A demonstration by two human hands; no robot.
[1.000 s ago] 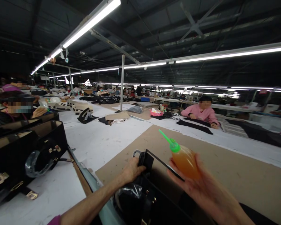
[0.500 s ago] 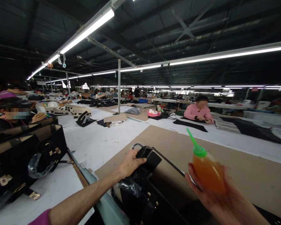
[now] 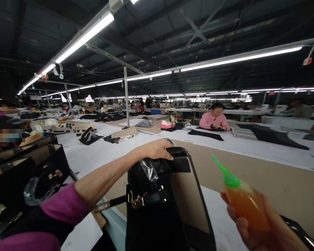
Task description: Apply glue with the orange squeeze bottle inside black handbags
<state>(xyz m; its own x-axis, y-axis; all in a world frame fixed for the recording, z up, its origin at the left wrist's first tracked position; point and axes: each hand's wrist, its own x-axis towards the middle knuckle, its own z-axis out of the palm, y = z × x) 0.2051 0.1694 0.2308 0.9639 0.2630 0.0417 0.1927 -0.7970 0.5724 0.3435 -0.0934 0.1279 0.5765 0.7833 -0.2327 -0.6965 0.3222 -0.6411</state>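
My left hand (image 3: pixel 161 149) is closed on the top edge of a black handbag (image 3: pixel 151 223), close to its handle. Gold-coloured buckles and a strap show on the bag's front, and a piece of clear plastic film hangs below my fingers. The bag's beige inner side faces right, with a black patch near the top. In my right hand (image 3: pixel 251 223) is a squeeze bottle (image 3: pixel 247 204) of orange liquid, its green nozzle pointing up and left. The bottle is apart from the bag.
Several black handbags (image 3: pixel 49 164) stand at the left beside a masked co-worker. A person in pink (image 3: pixel 214 120) works across the table. Brown board (image 3: pixel 251 174) covers part of the white tabletop. Part of another black item (image 3: pixel 298 230) lies at the lower right.
My left hand has lifted the handbag's top and turned it, so its front and beige inner side show. The bottle has moved slightly right and down in my right hand.
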